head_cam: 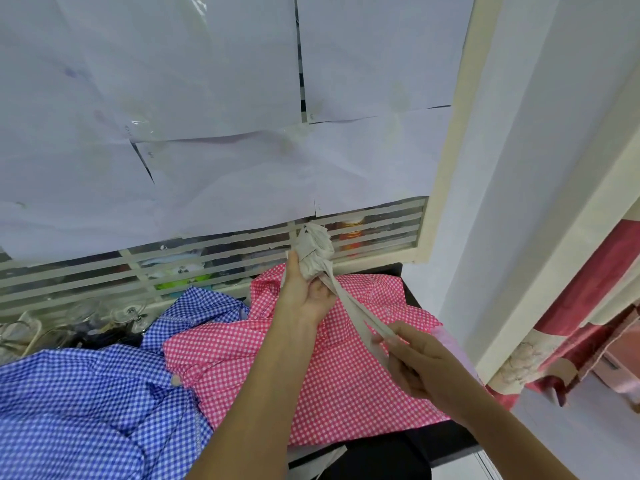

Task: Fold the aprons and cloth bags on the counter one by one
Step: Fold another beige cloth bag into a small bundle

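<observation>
The bunched beige cloth bag (317, 252), soft and light, sits in my left hand (304, 292), fingers curled round it. My right hand (412, 358) pinches its limp strap (355, 308), probably the surest hold. Beneath both hands a pink checked apron (277, 358) covers the dark desk (446, 441).

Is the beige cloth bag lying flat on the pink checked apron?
No, the left hand holds the bunched cloth bag above the pink checked apron, and the right hand pinches its strap.

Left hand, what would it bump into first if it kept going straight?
Probably the slatted window, though depth is unclear; the left hand points toward it, its bunched beige bag leading.
</observation>
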A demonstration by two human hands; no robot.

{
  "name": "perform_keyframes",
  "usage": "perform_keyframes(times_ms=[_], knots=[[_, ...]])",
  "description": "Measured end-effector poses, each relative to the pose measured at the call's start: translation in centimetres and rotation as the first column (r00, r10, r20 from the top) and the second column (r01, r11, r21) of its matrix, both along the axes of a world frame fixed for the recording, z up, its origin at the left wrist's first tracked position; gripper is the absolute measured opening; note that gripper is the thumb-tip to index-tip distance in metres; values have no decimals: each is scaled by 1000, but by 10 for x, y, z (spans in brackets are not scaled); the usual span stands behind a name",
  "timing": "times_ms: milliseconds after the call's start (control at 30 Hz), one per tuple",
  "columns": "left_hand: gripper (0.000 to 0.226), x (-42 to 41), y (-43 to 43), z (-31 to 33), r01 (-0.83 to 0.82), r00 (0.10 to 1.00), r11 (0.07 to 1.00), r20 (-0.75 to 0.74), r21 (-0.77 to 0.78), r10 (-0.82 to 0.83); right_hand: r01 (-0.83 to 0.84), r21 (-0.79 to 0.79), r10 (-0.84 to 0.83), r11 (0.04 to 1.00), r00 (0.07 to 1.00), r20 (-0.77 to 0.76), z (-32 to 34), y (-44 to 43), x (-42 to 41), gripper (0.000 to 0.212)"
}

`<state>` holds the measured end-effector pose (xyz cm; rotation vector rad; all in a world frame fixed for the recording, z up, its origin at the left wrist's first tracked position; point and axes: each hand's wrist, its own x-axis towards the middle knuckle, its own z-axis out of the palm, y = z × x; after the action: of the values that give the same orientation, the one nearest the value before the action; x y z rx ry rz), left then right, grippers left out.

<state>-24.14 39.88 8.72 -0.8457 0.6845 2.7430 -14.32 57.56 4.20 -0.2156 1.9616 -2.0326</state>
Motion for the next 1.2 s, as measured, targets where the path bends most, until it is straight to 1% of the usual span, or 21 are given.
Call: perform_keyframes(times_ms=[67,100,200,233,267,300,367,400,433,500,567,633,700,733,800,867,933,1000,1100,1167,1200], knots=[[34,2,2,1,-28,999,994,-26,109,31,25,-34,-26,999,999,-44,2,-4,4,22],[31,2,3,1,-40,999,990,-28,133,44,9,-75,-14,997,997,-70,5,-7,7,24],[31,2,9,5,-51,998,989,-35,140,57,-92,-271,76,958,995,-69,14,-10,12,36],[33,0,11,5,-52,997,989,-43,139,59,-133,-319,117,939,991,-70,18,-9,11,38],[36,0,13,5,-56,997,989,-54,134,64,-170,-315,149,934,985,-90,23,-6,10,39],[38,-1,14,5,-67,995,991,-67,119,75,-196,-238,169,951,977,-128,32,-3,10,36],[38,-2,13,6,-99,987,994,-123,44,103,-155,10,153,988,964,-216,50,1,8,27],[36,-1,11,6,-124,980,991,-164,-39,116,-96,91,116,991,962,-247,58,1,6,24],[33,0,11,6,-138,972,975,-213,-172,100,-49,131,82,990,961,-262,64,2,3,24],[35,1,15,4,-149,955,874,-298,-462,6,-27,211,92,977,947,-306,74,-2,-2,32],[42,6,19,6,-147,936,756,-336,-638,-102,-15,386,173,922,910,-377,80,-6,-9,37],[37,12,20,10,-129,906,676,-363,-725,-216,-40,536,288,844,876,-388,86,-8,-17,37],[19,18,18,13,-74,864,661,-379,-746,-331,-135,587,379,798,870,-315,94,-8,-23,36],[14,22,17,14,-29,846,666,-374,-745,-381,-186,590,407,785,874,-266,99,-6,-27,36],[18,28,13,17,59,824,703,-363,-708,-435,-285,536,431,795,887,-167,107,1,-37,34],[33,32,8,20,174,786,729,-353,-662,-507,-370,422,447,827,890,-96,111,11,-46,34],[40,32,-1,24,305,700,687,-334,-659,-631,-436,304,461,847,887,-11,110,17,-51,38],[43,33,-9,28,379,627,636,-319,-672,-711,-479,214,474,851,877,78,104,21,-54,42],[51,34,-16,30,418,563,570,-291,-707,-774,-520,129,505,845,853,129,100,22,-55,45],[58,35,-15,32,393,559,543,-276,-742,-782,-531,88,517,843,844,140,100,21,-57,46],[60,36,-14,31,352,578,521,-257,-778,-775,-532,81,518,843,843,143,102,19,-56,46]])
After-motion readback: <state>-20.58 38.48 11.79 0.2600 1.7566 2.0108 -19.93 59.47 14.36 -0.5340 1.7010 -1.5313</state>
